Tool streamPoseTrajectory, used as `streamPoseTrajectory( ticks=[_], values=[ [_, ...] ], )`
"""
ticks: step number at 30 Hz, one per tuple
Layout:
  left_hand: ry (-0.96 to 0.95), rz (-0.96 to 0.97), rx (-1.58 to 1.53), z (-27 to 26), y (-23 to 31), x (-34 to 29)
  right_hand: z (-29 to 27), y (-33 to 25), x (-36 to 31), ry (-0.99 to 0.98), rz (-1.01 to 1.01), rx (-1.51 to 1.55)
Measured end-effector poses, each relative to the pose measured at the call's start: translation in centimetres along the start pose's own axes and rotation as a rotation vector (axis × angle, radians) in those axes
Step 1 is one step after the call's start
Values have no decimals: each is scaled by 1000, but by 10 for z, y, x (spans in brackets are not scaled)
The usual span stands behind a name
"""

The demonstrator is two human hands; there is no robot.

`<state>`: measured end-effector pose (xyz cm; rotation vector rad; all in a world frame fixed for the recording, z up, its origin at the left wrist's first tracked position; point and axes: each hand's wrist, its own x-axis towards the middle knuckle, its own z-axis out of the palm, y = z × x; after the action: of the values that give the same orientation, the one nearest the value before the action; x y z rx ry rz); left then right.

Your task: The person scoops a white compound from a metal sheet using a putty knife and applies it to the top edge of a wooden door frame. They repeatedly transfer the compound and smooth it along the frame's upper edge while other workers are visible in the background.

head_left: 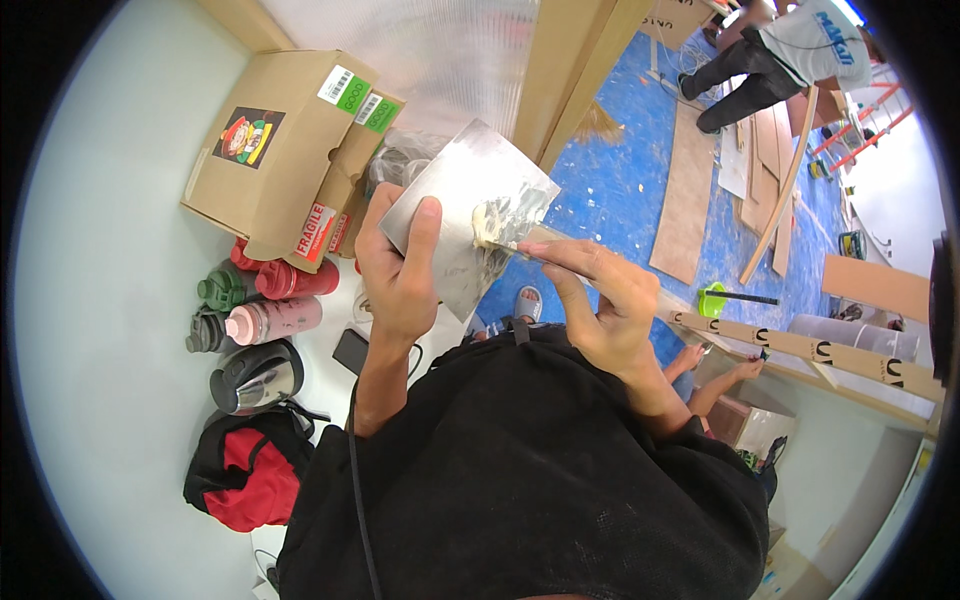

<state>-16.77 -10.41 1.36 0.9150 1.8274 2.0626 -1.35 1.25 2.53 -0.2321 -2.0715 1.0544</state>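
Note:
My left hand (405,265) grips a flat square metal plate (450,190) by its near left edge, thumb on top and fingers behind. A cream-coloured dab of paste (487,222) sits on the plate, with grey smears around it. My right hand (612,300) pinches a thin putty knife (522,250) between thumb and fingers. The tip of the knife touches the plate at the paste. Most of its handle is hidden in my hand.
At left stand a cardboard box (265,150), several bottles (285,320), a kettle (258,377) and a red-black bag (245,465). Boards (690,190) lie on blue floor sheeting (625,190). One person (780,65) stands far right; another person's hands (735,373) show below a wooden rail (800,350).

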Motion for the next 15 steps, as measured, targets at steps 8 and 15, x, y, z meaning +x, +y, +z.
streamPoseTrajectory(
  ticks=[8, 15],
  values=[
    [34, -69, -85, -2, -4, 5, -17, 10, -10, 51, 243, 201],
    [123, -76, -182, -4, -7, 7, -4, -1, -7, -182, -480, -369]
  ],
)
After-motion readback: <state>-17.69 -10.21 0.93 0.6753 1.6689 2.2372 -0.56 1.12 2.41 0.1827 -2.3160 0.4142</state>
